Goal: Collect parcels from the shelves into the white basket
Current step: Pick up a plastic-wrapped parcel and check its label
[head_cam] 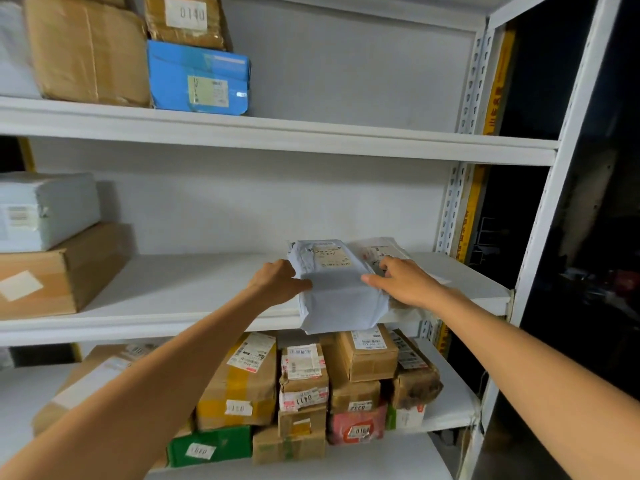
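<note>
left hand: fingers curled on the left edge of the grey poly-bag parcel, thumb on top.
right hand: spread, thumb laid on the parcel's right edge, fingers reaching past it onto the white mailer; not closed on anything.
task item: grey parcel sits between your hands on the middle shelf, near end overhanging the shelf lip.
step: pick in progress, one parcel, not lifted clear yet.
next move: my read is you need the right-hand fingers round the grey parcel only, then pull towards you; the mailer touches it and may drag along.
under your forearms: stacked cartons, at least ten; the stack hides some.
well left of left hand: two, a brown carton with a pale wrapped parcel on top.
above your hands: four; blue box, large carton, small carton, white parcel.
white basket: not in view.
</note>
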A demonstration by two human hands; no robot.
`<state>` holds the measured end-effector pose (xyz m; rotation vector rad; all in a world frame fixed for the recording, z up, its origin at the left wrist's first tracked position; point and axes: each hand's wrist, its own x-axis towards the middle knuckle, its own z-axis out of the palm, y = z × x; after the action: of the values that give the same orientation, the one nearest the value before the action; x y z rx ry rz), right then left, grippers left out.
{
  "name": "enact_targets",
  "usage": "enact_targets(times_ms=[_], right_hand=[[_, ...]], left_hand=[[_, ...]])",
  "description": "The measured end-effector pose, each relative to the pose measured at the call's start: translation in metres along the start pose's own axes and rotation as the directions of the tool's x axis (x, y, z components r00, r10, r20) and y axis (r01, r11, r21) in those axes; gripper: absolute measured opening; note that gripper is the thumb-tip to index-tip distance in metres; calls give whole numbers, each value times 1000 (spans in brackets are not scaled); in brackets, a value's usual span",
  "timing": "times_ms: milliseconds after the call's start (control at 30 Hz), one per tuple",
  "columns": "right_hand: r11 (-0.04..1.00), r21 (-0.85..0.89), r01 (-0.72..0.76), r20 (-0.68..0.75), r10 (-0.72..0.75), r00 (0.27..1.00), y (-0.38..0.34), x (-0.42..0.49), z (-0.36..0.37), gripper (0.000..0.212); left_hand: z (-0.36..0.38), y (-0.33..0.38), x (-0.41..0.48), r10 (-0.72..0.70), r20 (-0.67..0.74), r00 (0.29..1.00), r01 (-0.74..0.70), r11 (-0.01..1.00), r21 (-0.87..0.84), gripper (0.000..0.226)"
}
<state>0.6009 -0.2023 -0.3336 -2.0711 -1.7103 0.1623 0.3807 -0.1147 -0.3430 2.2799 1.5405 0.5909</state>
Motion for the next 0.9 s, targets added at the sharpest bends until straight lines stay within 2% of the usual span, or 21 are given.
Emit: enact_targets(times_ms=[67, 100, 167, 200, 267, 333, 367, 433, 500, 567, 667, 900], right_hand=[[997, 80, -5, -22, 7, 1000, -2, 9, 6, 36], [990, 140, -17, -9, 18, 1000, -2, 14, 10, 33], [966, 246, -74, 65, 60, 996, 0, 26, 21, 35], [946, 304, -116, 108, 87, 990, 1, 30, 26, 34], [877, 434, -208, 184, 139, 973, 4, 37, 33, 35], [816, 491, -306, 285, 182, 941, 4, 34, 40, 53], [823, 474, -314, 315, 175, 933, 3, 31, 46, 59], [864, 434, -255, 262, 150, 953, 4, 23, 64, 70], [841, 511, -179, 157, 113, 981, 7, 17, 77, 79], [800, 587, -123, 109, 73, 991, 9, 18, 81, 76], [786, 610, -102, 104, 48, 993, 11, 19, 83, 76], [795, 607, -15, 8, 14, 1000, 5, 10, 94, 81]], left_hand=[[10, 3, 7, -50, 28, 998, 54, 989, -135, 50], [16, 4, 11, -89, 62, 994, 102, 960, -259, 51], [26, 8, 15, -166, 141, 976, 215, 841, -497, 54], [30, 8, 17, -185, 173, 967, 251, 793, -554, 55], [36, 8, 19, -183, 227, 957, 284, 756, -589, 53], [42, 5, 16, -192, 240, 952, 297, 772, -562, 55], [48, 1, 12, -199, 235, 951, 296, 805, -515, 59], [60, -7, 4, -206, 177, 962, 260, 887, -381, 67], [68, -13, 0, -180, 123, 976, 214, 906, -366, 69], [69, -17, -2, -150, 119, 981, 188, 871, -453, 69], [69, -21, -6, -106, 99, 989, 143, 818, -557, 71], [71, -35, -18, -55, 45, 997, 71, 758, -648, 67]])
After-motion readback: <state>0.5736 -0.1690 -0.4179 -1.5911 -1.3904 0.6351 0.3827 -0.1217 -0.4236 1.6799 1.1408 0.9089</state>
